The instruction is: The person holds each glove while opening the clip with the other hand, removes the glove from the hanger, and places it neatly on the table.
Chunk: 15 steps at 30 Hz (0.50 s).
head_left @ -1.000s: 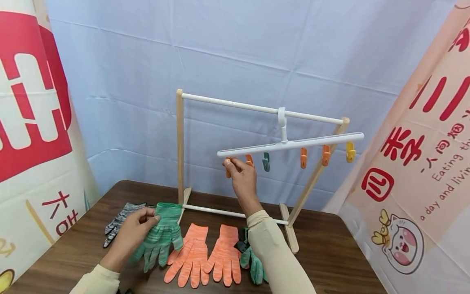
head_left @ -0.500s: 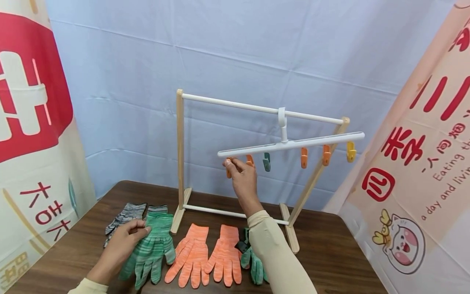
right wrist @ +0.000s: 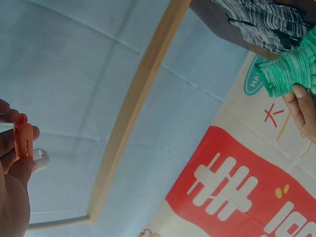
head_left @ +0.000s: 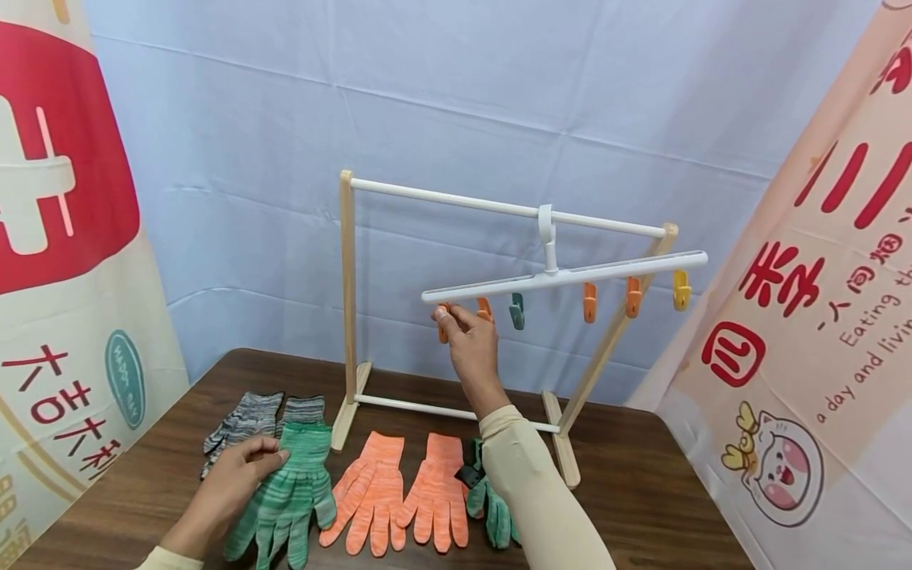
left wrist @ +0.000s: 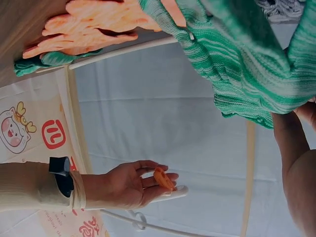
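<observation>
My left hand [head_left: 229, 484] pinches a green striped knit glove [head_left: 298, 479] near its cuff, fingers dangling toward me above the table's left part. In the right wrist view, the thumb and fingertips hold the cuff edge. With my right hand [head_left: 473, 356] I pinch an orange clip [right wrist: 23, 140] under the left end of a white hanger [head_left: 499, 289]. That hanger hooks over the rack's top bar [head_left: 442, 198] and sits askew. More clips hang along it: an orange clip [head_left: 484, 307], a dark green clip [head_left: 517, 311] and others farther right, including a yellow clip [head_left: 682, 290].
Two orange gloves [head_left: 436, 491] lie flat on the brown table [head_left: 620, 491]. Beside them a second green glove [head_left: 496, 514] is partly behind my right sleeve. Grey-black gloves [head_left: 249, 416] lie at the left. The rack's wooden post [head_left: 349, 293] stands between my hands.
My left hand has drawn the green glove down and left, toward me, uncovering more of the grey-black glove behind. My right hand stays on the orange clip.
</observation>
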Each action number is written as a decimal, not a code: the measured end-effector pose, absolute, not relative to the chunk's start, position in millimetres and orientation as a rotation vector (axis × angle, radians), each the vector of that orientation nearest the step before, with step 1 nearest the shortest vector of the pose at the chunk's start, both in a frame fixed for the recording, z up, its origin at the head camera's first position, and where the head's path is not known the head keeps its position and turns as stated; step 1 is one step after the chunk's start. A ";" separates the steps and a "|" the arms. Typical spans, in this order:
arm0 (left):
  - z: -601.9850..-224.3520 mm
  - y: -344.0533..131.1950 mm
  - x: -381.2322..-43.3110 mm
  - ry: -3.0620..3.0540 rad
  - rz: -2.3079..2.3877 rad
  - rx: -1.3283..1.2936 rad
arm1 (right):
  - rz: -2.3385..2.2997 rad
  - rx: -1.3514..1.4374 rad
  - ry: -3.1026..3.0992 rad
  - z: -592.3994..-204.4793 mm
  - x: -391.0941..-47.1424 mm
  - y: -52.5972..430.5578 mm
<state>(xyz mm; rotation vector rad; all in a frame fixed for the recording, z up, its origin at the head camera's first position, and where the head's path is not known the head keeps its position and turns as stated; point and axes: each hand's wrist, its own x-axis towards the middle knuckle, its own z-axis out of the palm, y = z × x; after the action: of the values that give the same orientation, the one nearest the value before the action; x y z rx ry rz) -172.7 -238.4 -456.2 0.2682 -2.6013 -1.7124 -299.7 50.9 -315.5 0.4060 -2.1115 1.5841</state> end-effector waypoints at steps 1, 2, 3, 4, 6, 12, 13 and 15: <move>-457.7 -239.2 -173.5 -2.600 -1.716 0.273 | 1.589 0.405 -2.108 -315.6 -299.6 50.9; -459.4 -240.2 -174.2 -2.604 -1.722 0.279 | 1.587 0.401 -2.108 -315.6 -299.5 50.9; -461.2 -241.2 -174.7 -2.607 -1.729 0.293 | 1.585 0.398 -2.109 -315.7 -299.4 51.0; -463.1 -242.4 -175.3 -2.614 -1.736 0.303 | 1.583 0.395 -2.110 -315.8 -299.3 51.0; -467.2 -244.8 -176.2 -2.628 -1.743 0.321 | 1.576 0.387 -2.119 -316.2 -298.8 51.3; -479.4 -249.6 -178.5 -2.692 -1.575 0.292 | 1.559 0.373 -2.154 -316.5 -297.3 52.2; -480.9 -250.4 -178.9 -2.710 -1.537 0.281 | 1.558 0.375 -2.156 -316.4 -297.2 52.3; -483.4 -252.0 -179.8 -2.750 -1.480 0.252 | 1.562 0.381 -2.154 -315.9 -296.7 52.5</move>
<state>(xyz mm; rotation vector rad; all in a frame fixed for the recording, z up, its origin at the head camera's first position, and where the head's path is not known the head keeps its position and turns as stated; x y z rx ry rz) -179.8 -252.0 -483.4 0.2516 -2.7502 -1.4799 -296.7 52.5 -315.9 0.3807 -2.1536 1.5618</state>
